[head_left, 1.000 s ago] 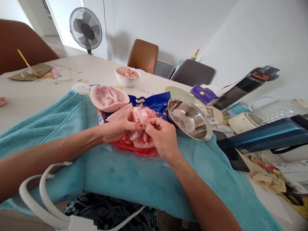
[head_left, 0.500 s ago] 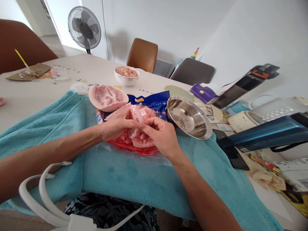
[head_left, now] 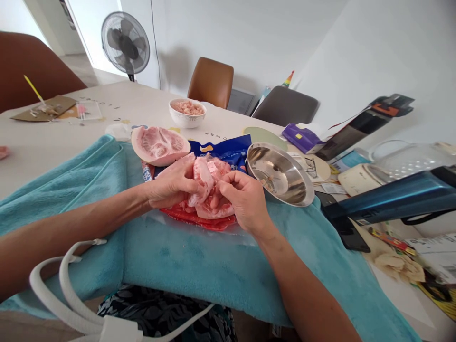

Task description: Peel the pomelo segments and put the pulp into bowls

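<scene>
A pale pink pomelo segment (head_left: pixel 202 178) is held in my left hand (head_left: pixel 173 184), the thumb across its front. My right hand (head_left: pixel 246 202) is beside it on the right, thumb and forefinger pinched together; whatever lies between them is too small to make out. Beneath both hands, pink peel and membrane scraps (head_left: pixel 219 167) lie heaped on a red and blue plastic bag (head_left: pixel 199 220). A hollowed pomelo rind (head_left: pixel 160 146) sits behind my left hand. To the right, a steel bowl (head_left: pixel 288 168) tilts with a few small bits inside.
A white bowl (head_left: pixel 187 121) of pink pulp stands farther back. Turquoise towel (head_left: pixel 199 266) covers the near table edge. At the right are a purple tissue pack (head_left: pixel 302 138), a blue bottle (head_left: pixel 395 197) and a phone (head_left: pixel 347 232). A white cable (head_left: pixel 60 289) hangs at lower left.
My hands have drawn apart slightly; the right hand has shifted a little right, away from the left thumb. More of the segment's front now shows in my left hand.
</scene>
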Demonstrator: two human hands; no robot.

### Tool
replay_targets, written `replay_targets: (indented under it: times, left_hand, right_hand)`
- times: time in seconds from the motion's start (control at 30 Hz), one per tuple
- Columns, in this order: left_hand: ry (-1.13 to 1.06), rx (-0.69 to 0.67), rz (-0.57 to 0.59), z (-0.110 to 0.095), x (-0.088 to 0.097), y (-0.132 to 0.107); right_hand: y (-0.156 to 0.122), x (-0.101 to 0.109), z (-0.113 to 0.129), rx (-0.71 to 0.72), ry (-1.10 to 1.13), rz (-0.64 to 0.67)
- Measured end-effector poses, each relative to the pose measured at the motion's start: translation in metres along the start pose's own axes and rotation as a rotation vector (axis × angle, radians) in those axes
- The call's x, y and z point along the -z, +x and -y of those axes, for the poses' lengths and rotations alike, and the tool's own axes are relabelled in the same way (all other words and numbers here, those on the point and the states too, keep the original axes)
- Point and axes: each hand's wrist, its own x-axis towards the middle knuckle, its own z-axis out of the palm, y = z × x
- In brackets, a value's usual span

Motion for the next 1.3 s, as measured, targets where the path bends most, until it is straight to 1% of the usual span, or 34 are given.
replay_targets:
  times: [0.1,0.23,0.3,0.4,0.47,0.53,0.67,0.73,0.83,0.93,1.03,1.23,1.3]
  left_hand:
    - [-0.068,0.003,0.012,-0.004,-0.003,0.0]
    - [-0.153,0.021,0.042,-0.007,-0.003,0.001]
    - [-0.153,0.029,0.048,-0.007,-0.002,0.001]
    - [-0.139,0.035,0.052,-0.007,0.0,0.002]
    - [-0.145,0.032,0.044,-0.007,0.0,0.003]
    - [-0.164,0.035,0.027,-0.007,0.001,0.003]
    - [-0.218,0.056,-0.032,-0.006,0.0,0.003]
    - [-0.225,0.065,-0.03,-0.006,0.0,0.002]
    - [-0.207,0.07,0.017,-0.006,-0.002,0.002]
    - [-0.215,0.047,0.042,-0.006,-0.004,0.002]
    - [-0.204,0.051,0.04,-0.004,-0.006,0.001]
    - [-0.105,0.028,-0.014,0.002,-0.003,-0.001]
    - [-0.079,0.024,-0.026,0.002,-0.004,-0.001]
  right_hand:
    - [0.002,0.004,0.0,0.032,0.001,-0.058]
    - [0.002,0.006,0.001,0.126,-0.077,-0.108]
    - [0.001,0.006,0.001,0.177,-0.167,-0.136]
    - [0.001,0.008,0.0,0.27,-0.362,-0.189]
    - [0.002,0.01,0.0,0.343,-0.485,-0.218]
    - [0.003,0.012,-0.001,0.414,-0.561,-0.231]
    - [0.004,0.012,-0.004,0.509,-0.584,-0.2]
    - [0.004,0.011,-0.005,0.531,-0.592,-0.169]
    - [0.002,0.009,-0.005,0.569,-0.596,-0.148]
    - [-0.001,0.006,-0.004,0.598,-0.602,-0.116]
    - [-0.003,0.004,-0.002,0.585,-0.634,-0.073]
    - [-0.004,0.005,0.002,0.499,-0.589,-0.062]
    - [-0.005,0.005,0.003,0.513,-0.619,-0.056]
